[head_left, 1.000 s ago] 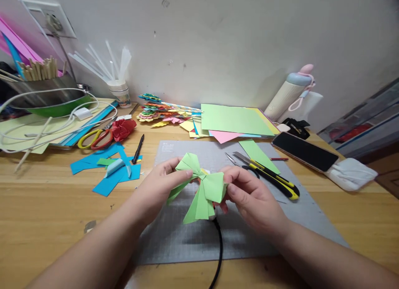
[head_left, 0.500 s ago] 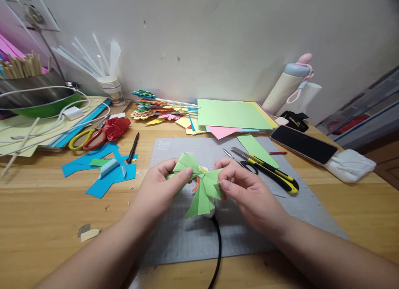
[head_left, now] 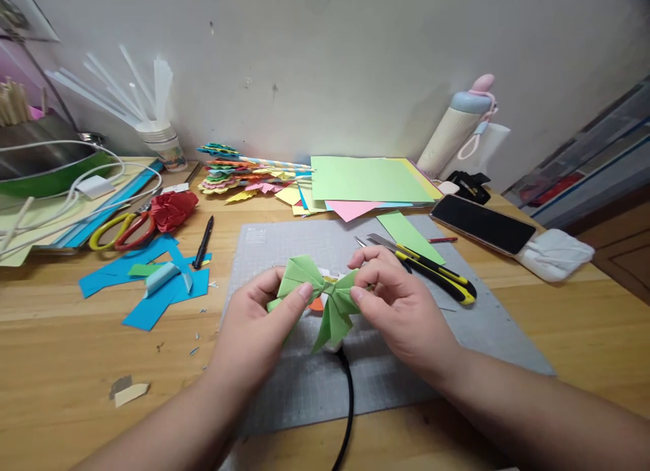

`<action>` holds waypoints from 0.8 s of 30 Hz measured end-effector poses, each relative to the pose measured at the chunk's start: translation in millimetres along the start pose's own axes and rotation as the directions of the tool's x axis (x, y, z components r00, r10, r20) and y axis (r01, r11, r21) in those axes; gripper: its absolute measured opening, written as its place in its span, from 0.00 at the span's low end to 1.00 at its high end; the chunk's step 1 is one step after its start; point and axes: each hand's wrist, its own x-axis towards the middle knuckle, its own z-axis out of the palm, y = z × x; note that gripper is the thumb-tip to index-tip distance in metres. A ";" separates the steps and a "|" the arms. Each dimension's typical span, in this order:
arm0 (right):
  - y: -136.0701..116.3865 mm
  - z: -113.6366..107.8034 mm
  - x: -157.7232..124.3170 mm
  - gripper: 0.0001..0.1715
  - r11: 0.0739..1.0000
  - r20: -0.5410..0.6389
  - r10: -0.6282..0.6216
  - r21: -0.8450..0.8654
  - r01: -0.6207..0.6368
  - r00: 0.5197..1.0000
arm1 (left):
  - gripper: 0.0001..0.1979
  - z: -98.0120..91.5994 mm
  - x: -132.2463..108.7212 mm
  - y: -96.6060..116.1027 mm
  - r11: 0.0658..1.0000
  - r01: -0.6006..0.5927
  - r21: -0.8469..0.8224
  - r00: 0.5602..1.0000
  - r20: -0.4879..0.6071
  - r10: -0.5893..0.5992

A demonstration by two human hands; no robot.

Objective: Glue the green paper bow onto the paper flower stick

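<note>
Between my hands is a folded light-green paper bow [head_left: 329, 288], held above the grey cutting mat [head_left: 264, 403]. My left hand [head_left: 261, 312] pinches its left loop, thumb on the front and the other fingers behind. The right loop is gripped by the thumb and fingertips of my right hand [head_left: 399, 298]. A folded tail of the bow hangs down from its knot. Behind the bow, a white object with an orange part is mostly hidden, and a black cable [head_left: 350, 396] runs from it toward me.
A yellow-black utility knife [head_left: 441, 275], scissors partly behind my right hand and a green paper strip [head_left: 411, 236] lie on the mat. Blue paper scraps [head_left: 147, 312], a black pen [head_left: 204, 241] and red-yellow scissors [head_left: 122, 231] are at left. A phone [head_left: 482, 224] rests at right.
My right fingers have shifted inward and up along the right loop, and that loop and the hanging tail look turned. The left hand keeps its pinch. The whole view has shifted slightly.
</note>
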 end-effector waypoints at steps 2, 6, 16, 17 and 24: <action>0.0 -0.3 0.1 0.09 1.000 -0.006 -0.013 -0.018 0.013 1.000 | 0.08 0.4 0.1 -0.2 1.000 0.003 -0.006 1.000 0.003 -0.003; 0.3 -0.5 0.0 0.09 1.000 0.005 -0.016 -0.024 0.017 1.000 | 0.08 -0.1 1.1 -1.5 1.000 0.006 -0.024 1.000 0.014 -0.005; 0.6 -0.1 0.3 0.08 1.000 0.046 -0.021 0.002 0.021 0.999 | 0.08 -1.9 5.2 -4.7 0.999 0.039 -0.023 0.998 0.047 -0.038; 0.7 0.0 0.5 0.08 1.000 0.056 -0.015 0.000 0.015 0.998 | 0.08 -2.4 4.9 -4.7 0.999 0.040 -0.021 0.998 0.050 -0.039; 2.4 1.0 -1.7 0.07 0.995 0.084 0.055 0.080 -0.062 0.995 | 0.09 -3.1 5.3 -4.1 0.998 0.050 -0.034 0.998 0.044 -0.048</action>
